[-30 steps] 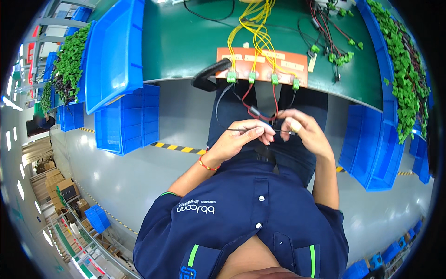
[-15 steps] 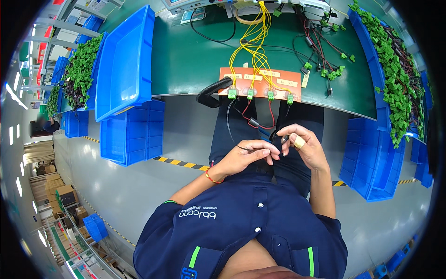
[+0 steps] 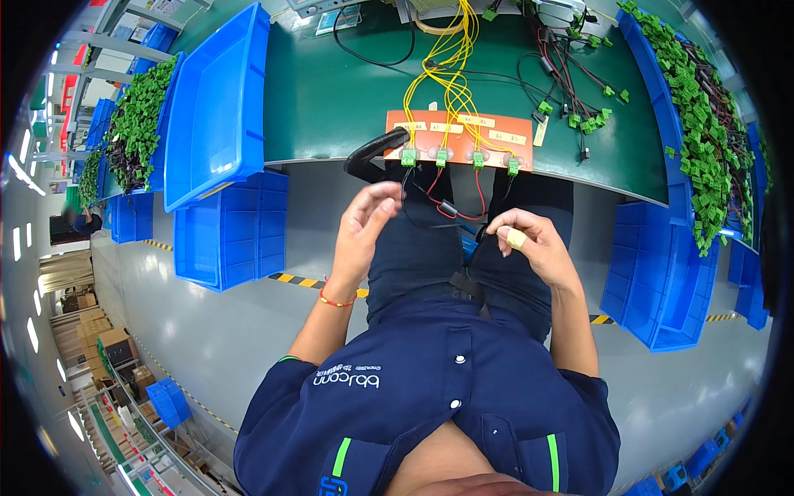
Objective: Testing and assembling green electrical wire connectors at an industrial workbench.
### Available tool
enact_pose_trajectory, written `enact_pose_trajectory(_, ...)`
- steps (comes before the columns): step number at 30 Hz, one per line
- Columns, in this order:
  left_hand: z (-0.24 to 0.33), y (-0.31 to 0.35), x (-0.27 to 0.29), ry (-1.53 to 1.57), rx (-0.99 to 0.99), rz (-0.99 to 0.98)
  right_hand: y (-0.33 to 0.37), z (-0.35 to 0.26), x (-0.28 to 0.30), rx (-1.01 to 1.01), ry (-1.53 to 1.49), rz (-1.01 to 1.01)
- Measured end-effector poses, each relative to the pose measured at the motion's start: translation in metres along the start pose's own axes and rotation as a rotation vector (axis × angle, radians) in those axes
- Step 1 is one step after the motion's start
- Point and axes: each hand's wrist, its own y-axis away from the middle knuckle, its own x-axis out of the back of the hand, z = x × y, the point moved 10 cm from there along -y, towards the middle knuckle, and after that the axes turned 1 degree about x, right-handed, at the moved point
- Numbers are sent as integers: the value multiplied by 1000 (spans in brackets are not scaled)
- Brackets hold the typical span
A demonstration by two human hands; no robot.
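My left hand (image 3: 369, 221) is raised near the table edge, left of the hanging wires, its fingers apart and nothing visible in them. Over my right thigh, my right hand (image 3: 533, 241) is closed in a pinch, a finger wrapped with tan tape. A thin black cable (image 3: 426, 224) drops from the leftmost green connector (image 3: 408, 157) and curves over to the right fingertips; its end is hidden there. Several green connectors line the front of an orange board (image 3: 451, 120). A red wire (image 3: 480, 194) with a black inline piece (image 3: 447, 209) loops below them.
Yellow wires (image 3: 463, 50) run back from the board across the green table (image 3: 314, 107). A black handle-like piece (image 3: 374, 155) juts out beside it. Finished-looking cables (image 3: 571, 74) lie at the back right. Blue bins (image 3: 217, 124) flank both sides, some heaped with green connectors (image 3: 699, 124).
My left hand has let go of the black cable and moved up and left, toward the table edge. My right hand stays nearly in place, still pinched.
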Motion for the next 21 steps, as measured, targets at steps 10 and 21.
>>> enact_pose_trajectory(10,-3,-28,-32,456,22,-47,3,-2,22,20,280,178)
enact_pose_trajectory(21,-9,4,-87,724,291,-316,-21,-12,-40,48,-461,-56)
